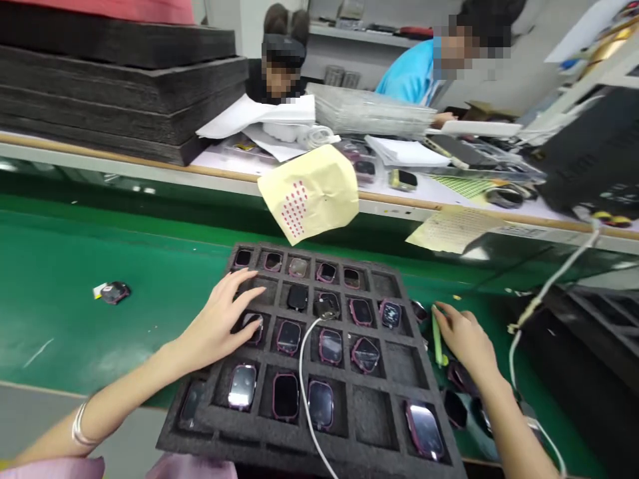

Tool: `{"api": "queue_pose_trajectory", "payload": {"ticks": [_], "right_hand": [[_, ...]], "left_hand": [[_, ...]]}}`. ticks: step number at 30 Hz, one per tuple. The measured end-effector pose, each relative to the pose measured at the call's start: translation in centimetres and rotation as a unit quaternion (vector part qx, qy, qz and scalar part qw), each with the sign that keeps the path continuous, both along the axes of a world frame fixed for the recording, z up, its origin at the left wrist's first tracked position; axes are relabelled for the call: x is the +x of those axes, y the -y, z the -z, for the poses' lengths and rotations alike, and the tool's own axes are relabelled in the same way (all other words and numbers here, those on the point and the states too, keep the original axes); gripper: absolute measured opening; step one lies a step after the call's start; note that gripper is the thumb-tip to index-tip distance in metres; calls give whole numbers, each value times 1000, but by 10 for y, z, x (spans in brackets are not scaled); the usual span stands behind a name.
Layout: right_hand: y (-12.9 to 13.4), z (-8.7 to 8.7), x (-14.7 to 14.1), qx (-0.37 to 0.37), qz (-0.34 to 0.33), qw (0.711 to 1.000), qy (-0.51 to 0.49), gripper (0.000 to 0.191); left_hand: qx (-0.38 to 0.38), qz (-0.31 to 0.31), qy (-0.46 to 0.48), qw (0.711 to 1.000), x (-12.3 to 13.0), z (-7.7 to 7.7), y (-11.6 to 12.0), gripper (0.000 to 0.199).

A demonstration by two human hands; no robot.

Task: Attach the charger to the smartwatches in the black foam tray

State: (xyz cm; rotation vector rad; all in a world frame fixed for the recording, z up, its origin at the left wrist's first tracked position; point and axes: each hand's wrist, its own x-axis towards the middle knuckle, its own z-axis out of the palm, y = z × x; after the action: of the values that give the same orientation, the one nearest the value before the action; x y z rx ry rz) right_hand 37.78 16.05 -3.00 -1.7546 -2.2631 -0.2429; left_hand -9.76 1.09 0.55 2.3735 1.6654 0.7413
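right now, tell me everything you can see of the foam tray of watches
The tray is black and foam-like, cut into rows of pockets, several empty, most holding watches. It sits over the green bench, near right corner out of view. The left hand spreads over its left side, contact unclear; a white cable crosses it.

- Foam tray (373,418) on the bench (50,266), watches (286,396) in its compartments!
- Cable (301,372) running across it!
- Out left, a loose watch (114,293)!
- Behind, the shelf (429,204), foam stack (100,86) on its left!
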Motion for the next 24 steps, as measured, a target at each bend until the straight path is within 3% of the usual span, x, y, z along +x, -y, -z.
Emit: {"api": "queue_pose_trajectory", "payload": {"ticks": [4, 7, 11, 14, 17, 20, 24], "right_hand": [[11, -25, -24, 17, 18, 999, -27, 44], [18, -49, -58, -28, -90, 992, -79, 37], [20, -69, -113, -82, -252, 958, -108, 30], [26, -70, -149, -137, -346, 925, -81, 30], [38, -62, -173, -135, -435, 890, 29, 43], [46, -53, -181, -128, -418, 896, 79, 29], [51, -44, -174, -94, -368, 923, 60, 37]], "left_hand": [[-1, 64, -32, 997, 22, -2, -41, 38], [-17, 35, -20, 999, 31, 1, -74, 34], [-40, -4, -8, 999, 42, 2, -103, 24], [-48, 34, -3, 998, 58, -4, -104, 15], [-81, 94, 16, 992, 77, -5, -88, 21], [-204, 93, 74, 972, 85, 10, -69, 27], [-261, 75, 236, 933, 82, 43, -65, 51]]}}
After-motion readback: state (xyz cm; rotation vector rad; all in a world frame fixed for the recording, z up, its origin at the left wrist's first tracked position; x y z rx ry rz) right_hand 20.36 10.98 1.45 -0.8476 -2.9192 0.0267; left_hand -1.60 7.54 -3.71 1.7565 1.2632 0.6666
